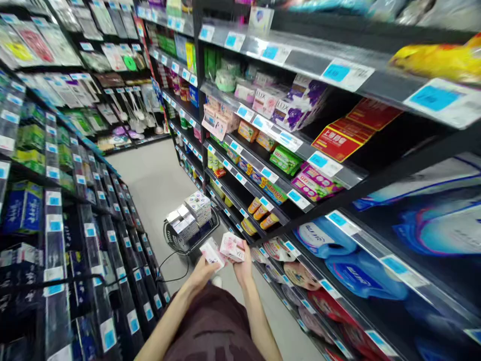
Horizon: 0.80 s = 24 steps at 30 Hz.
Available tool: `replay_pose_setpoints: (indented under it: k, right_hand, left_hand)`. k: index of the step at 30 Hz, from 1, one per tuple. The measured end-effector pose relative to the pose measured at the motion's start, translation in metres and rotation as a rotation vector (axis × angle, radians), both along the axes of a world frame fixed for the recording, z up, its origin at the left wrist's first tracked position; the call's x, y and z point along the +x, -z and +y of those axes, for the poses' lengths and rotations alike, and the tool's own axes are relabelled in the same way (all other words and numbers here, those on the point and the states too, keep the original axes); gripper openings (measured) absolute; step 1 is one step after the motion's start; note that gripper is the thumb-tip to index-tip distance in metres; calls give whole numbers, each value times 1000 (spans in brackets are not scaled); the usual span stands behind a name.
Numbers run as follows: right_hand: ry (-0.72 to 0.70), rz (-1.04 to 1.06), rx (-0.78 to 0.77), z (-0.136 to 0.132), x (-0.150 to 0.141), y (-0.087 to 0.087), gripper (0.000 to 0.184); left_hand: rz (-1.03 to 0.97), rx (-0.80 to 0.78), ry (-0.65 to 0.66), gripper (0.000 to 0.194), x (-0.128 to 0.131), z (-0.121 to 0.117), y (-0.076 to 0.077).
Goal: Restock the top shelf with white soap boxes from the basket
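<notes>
I stand in a narrow shop aisle. My left hand [201,273] grips a small white and pink box [211,252]. Right beside it, my right hand [243,265] is closed on a similar pink and white soap box [232,246]. Both hands are held low in front of me, just above a black wire shopping basket [190,240] on the floor, which is filled with several white boxes [190,215]. The shelves on the right [263,173] carry soap boxes and packets with blue price tags.
Dark shelving [56,200] lines the left side, packed with small goods and blue price labels. Blue and white refill bags [338,255] lie on the lower right shelves. The grey floor [150,175] runs ahead to a back wall of hanging items.
</notes>
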State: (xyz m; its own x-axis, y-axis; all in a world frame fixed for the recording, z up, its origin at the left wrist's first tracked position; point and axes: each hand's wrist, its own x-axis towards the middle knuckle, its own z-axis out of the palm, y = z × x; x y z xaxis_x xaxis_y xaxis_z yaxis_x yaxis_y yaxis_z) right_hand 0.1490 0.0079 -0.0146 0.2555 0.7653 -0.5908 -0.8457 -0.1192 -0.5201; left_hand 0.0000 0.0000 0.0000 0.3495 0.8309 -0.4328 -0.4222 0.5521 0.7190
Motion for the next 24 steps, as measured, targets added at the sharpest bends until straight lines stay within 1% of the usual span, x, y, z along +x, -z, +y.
replay_pose_setpoints:
  k: [3,5,7,8,11,13,16,19,21,24]
  right_hand:
    - [20,10,99,-6,-6,-6,45]
    - [15,-6,159,-9,-9,-9,45]
    - [9,-47,202,-9,-9,-11,50]
    - [1,-74,214,-9,-9,-12,55]
    - [-52,-180,239,-6,-8,-17,67]
    - [-86,-278,262,-1,-8,-23,71]
    - [-75,-456,277,13,-12,-34,75]
    - [-52,-634,272,32,-22,-44,77]
    - [-39,-716,260,47,-32,-48,78]
    - [-64,-789,261,70,-49,-48,81]
  left_hand:
    - [27,100,46,63,-1,-4,-5]
    - [53,153,56,56,-2,-4,-8]
    - [79,196,55,47,-2,-2,-10]
    - [87,210,46,46,-1,0,-12]
    - [77,212,-3,53,0,7,-14]
    - [59,218,-45,59,0,15,-14]
    - [23,208,-130,69,-8,31,-15]
    - [-24,117,-187,75,-25,55,-23]
    - [-68,85,-164,76,-42,75,-33]
    - [-110,109,-89,70,-67,109,-50]
